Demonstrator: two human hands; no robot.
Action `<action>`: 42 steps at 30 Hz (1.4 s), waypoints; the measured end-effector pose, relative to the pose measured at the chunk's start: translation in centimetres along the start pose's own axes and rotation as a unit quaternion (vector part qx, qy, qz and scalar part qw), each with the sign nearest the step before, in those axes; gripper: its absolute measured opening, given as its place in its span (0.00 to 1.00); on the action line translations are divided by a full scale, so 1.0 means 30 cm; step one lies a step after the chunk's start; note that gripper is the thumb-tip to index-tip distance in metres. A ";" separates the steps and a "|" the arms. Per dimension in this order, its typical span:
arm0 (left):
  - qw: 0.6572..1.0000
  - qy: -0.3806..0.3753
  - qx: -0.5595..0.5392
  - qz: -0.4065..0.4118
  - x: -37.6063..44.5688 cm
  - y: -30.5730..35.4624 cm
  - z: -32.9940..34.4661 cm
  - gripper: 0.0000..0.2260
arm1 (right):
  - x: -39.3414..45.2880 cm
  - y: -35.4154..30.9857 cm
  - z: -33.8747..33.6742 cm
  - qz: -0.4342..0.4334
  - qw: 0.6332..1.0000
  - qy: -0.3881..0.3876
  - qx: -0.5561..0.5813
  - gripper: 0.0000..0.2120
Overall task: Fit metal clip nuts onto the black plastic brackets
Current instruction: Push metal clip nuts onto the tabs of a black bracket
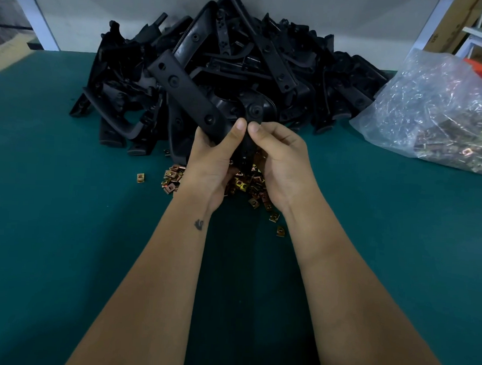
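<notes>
Head view caught both hands, left hand (217, 150) and right hand (277, 156), clamped together on one black bracket (188, 96) above the loose clip nuts (245, 185), the far bracket pile (268, 58) apparently largely unfitted.

Black brackets (226, 70) heaped at twelve o'clock on teal-green table (64, 229). Gold and copper-toned clip nuts (245, 185) at centre. Clear, glinting plastic bag (439, 109) at two o'clock. Small dark tattoo (199, 224) on left wrist.
</notes>
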State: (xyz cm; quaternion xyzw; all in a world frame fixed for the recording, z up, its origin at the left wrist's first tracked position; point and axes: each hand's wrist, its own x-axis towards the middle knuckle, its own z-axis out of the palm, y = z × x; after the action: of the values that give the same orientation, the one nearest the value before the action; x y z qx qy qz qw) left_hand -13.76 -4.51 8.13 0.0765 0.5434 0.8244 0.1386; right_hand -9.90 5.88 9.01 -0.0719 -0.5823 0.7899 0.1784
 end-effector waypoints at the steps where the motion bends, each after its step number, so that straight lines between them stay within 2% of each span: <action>1: 1.000 0.002 0.000 -0.001 0.000 0.000 0.002 0.28 | 0.001 0.001 0.001 0.000 1.000 0.001 0.000 0.08; 10: 0.999 0.030 0.016 -0.012 0.006 0.002 0.003 0.22 | 0.008 -0.004 -0.006 -0.024 0.998 0.014 -0.054 0.09; 12: 0.999 0.041 0.008 -0.007 0.009 0.000 0.003 0.21 | 0.009 -0.007 -0.011 -0.048 0.995 0.017 -0.088 0.07; 15: 0.998 0.057 -0.029 -0.003 0.013 0.002 -0.005 0.20 | 0.015 -0.002 -0.022 -0.090 0.976 0.062 -0.190 0.07; 19: 0.991 0.094 -0.093 -0.009 0.023 0.016 -0.022 0.19 | 0.023 0.015 -0.043 -0.103 0.910 0.101 -0.388 0.08; 23: 0.983 0.117 -0.143 0.008 0.028 0.024 -0.027 0.21 | 0.027 0.038 -0.049 -0.114 0.844 0.040 -0.522 0.11; 26: 0.981 0.119 -0.153 0.009 0.029 0.023 -0.026 0.21 | 0.025 0.057 -0.035 -0.136 0.767 -0.015 -0.627 0.16; 29: 0.982 0.118 -0.150 0.009 0.029 0.021 -0.025 0.21 | 0.023 0.066 -0.030 -0.158 0.716 -0.025 -0.680 0.15; 38: 0.982 0.115 -0.149 0.010 0.031 0.018 -0.022 0.22 | 0.026 0.066 -0.029 -0.180 0.727 -0.023 -0.662 0.09; 40: 0.983 0.112 -0.148 0.011 0.031 0.018 -0.022 0.22 | 0.026 0.062 -0.026 -0.187 0.757 -0.012 -0.626 0.09; 42: 0.983 0.110 -0.149 0.009 0.030 0.018 -0.022 0.22 | 0.020 0.050 -0.017 -0.169 0.831 0.011 -0.530 0.07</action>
State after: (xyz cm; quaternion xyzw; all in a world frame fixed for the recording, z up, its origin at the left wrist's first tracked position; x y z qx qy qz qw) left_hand -14.89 -5.01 8.33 -0.0314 0.4256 0.9008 0.0804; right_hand -10.60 6.17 7.49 -0.0646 -0.9127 0.3169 0.2497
